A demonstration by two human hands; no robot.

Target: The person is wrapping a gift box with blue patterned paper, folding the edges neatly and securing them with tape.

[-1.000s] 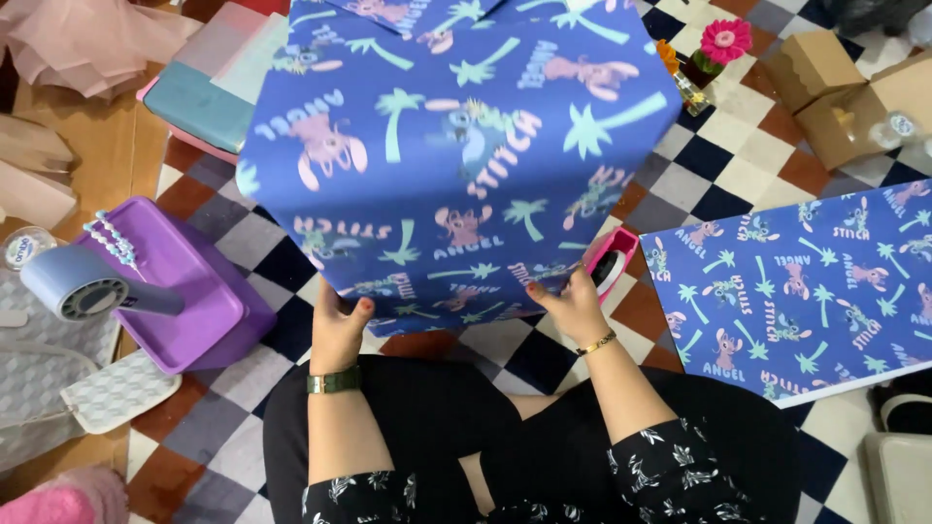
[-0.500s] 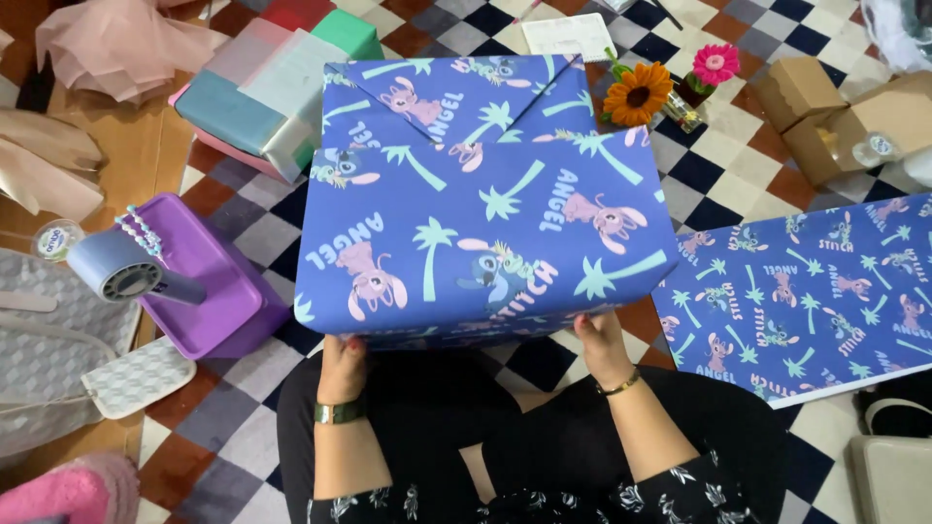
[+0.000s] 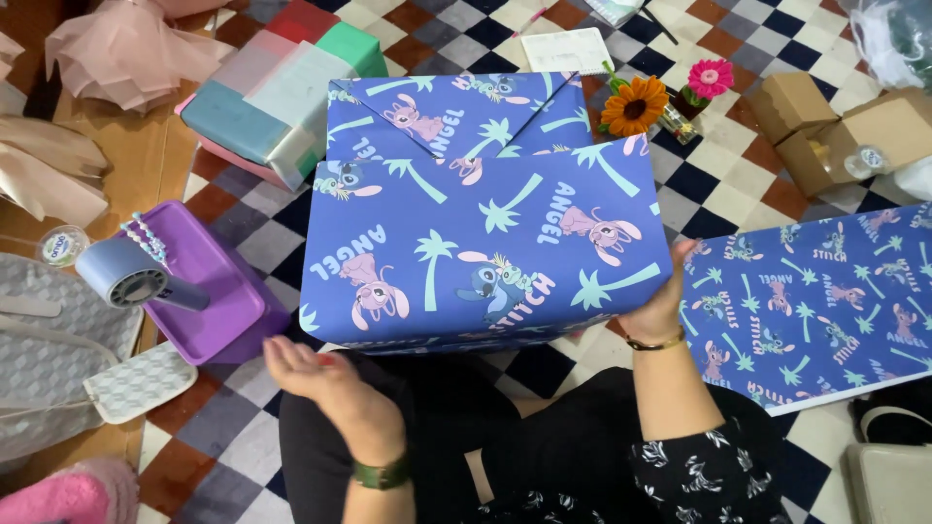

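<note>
At frame centre, the large box wrapped in blue cartoon-print paper (image 3: 485, 233) stood tilted, right hand (image 3: 655, 306) gripping its lower corner, while the left hand (image 3: 325, 383) had let go, fingers open and empty.

The wrapped box (image 3: 485, 233) sits mid-frame on the floor (image 3: 243, 243); a tray (image 3: 209, 291) lies left, a paper sheet (image 3: 815, 301) right, flowers (image 3: 636, 105) behind.
</note>
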